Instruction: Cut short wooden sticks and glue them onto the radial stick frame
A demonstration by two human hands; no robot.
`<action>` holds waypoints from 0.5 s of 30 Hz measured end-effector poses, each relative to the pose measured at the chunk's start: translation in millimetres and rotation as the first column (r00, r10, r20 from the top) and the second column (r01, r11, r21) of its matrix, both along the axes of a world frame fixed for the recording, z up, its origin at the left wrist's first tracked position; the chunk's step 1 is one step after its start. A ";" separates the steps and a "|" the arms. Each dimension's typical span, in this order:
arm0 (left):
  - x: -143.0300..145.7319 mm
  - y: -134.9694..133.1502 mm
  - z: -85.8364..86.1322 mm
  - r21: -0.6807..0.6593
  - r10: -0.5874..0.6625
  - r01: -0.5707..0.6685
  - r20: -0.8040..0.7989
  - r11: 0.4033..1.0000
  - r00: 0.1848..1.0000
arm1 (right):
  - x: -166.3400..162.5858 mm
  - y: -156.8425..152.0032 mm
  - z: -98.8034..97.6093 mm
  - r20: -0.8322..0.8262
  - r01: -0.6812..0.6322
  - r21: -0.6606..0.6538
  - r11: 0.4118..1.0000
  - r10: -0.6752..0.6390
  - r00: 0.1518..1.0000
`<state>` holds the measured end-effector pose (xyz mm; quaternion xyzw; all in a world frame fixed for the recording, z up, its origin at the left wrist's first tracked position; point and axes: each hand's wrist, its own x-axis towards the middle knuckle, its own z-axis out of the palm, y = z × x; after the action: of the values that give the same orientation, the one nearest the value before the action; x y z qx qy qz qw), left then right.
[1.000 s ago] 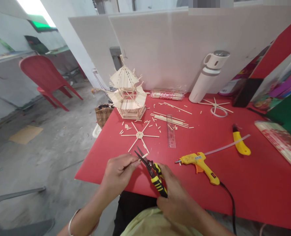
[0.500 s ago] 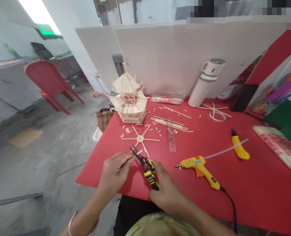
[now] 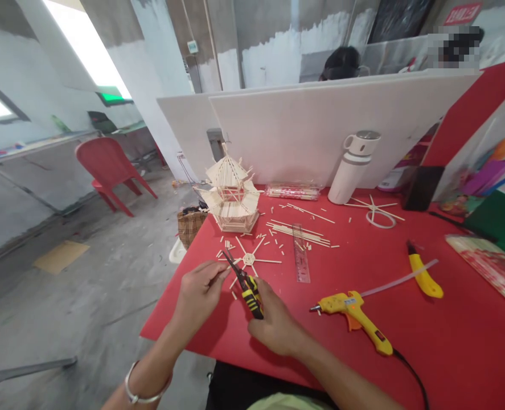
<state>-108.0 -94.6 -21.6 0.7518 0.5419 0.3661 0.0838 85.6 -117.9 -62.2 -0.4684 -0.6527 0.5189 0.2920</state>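
My left hand (image 3: 203, 289) pinches a thin wooden stick (image 3: 233, 264) whose end sticks out past the fingertips. My right hand (image 3: 273, 316) is wrapped round the black and yellow handles of long-nose pliers (image 3: 252, 297). Their dark jaws point up and left, crossing close to the stick. Just beyond lies a six-armed stick frame (image 3: 249, 259) with a small hub, partly hidden by the jaws and left hand. A short stick piece (image 3: 234, 295) lies on the red tabletop below the jaws. Behind the frame stands a tiered pagoda model (image 3: 233, 199) built of sticks.
Right of my hands lie a yellow glue gun (image 3: 354, 313), its cord trailing off the front edge, and a yellow-handled cutter (image 3: 423, 276). A clear ruler (image 3: 300, 253), loose sticks (image 3: 299, 232) and a white flask (image 3: 352, 171) stand or lie farther back. White boards (image 3: 320, 125) rise behind.
The view has tilted up, so the table sits lower. The plier jaws have come closer together, and a short stick piece now lies on the table below them.
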 end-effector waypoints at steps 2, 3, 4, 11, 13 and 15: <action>-1.9 3.9 2.7 -0.034 -0.017 0.017 -0.017 0.999 1.000 | -0.5 3.2 -1.5 -0.013 -0.003 0.009 1.000 0.003 1.000; -2.6 5.4 4.4 -0.057 -0.021 0.020 -0.022 0.998 1.000 | -0.5 4.5 -1.9 -0.015 -0.003 0.019 1.000 0.003 1.000; -3.0 6.6 6.2 -0.081 -0.023 0.021 -0.024 0.997 0.999 | -0.3 5.5 -2.0 -0.019 -0.003 0.025 1.000 0.003 1.000; 0.7 9.9 9.0 -0.057 0.026 -0.028 -0.030 0.998 0.999 | 2.1 9.3 4.9 0.000 -0.001 -0.005 1.000 0.001 1.000; 1.3 10.4 7.8 -0.026 0.029 -0.030 -0.022 0.999 0.999 | 2.0 9.2 6.4 0.009 0.011 -0.004 1.000 -0.011 1.000; 0.4 11.2 7.5 -0.042 0.005 -0.005 -0.003 0.999 1.000 | 1.8 8.7 7.0 -0.003 0.014 -0.001 1.000 -0.014 1.000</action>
<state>-107.6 -83.3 -14.1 0.7491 0.5515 0.3537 0.0977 87.4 -109.2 -55.2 -0.4727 -0.6486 0.5178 0.2963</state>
